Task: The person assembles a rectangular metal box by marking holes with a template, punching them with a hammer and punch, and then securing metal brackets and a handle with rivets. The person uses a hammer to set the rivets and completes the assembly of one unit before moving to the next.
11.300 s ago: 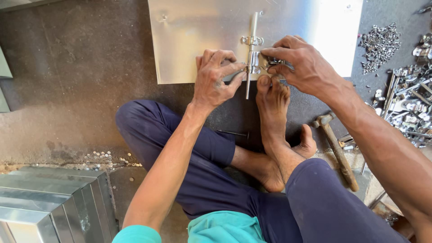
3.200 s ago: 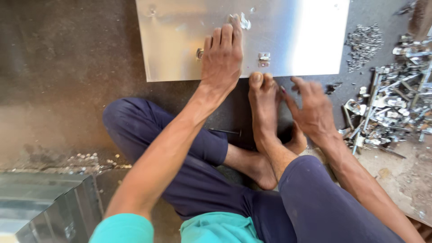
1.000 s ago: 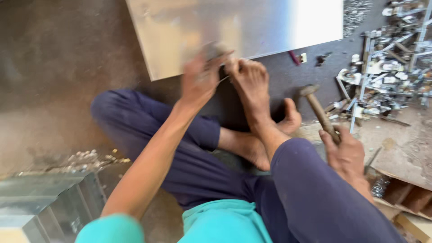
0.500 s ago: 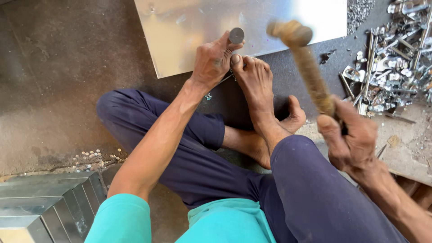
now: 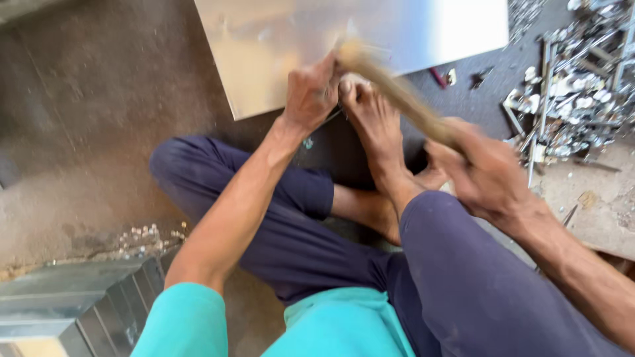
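head view: right hand (image 5: 486,175) grips blurred wooden hammer (image 5: 397,92), shiny flat metal sheet (image 5: 370,39).

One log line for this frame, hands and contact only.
left hand: pressed on metal sheet edge | right hand: gripping hammer, blurred, head at sheet by left fingers | foot: at sheet edge | hardware pile: right

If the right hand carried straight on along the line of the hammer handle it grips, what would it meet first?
Probably the left hand, pressed at the metal sheet's near edge beside the bare foot. Motion blur on the hammer leaves depth uncertain.
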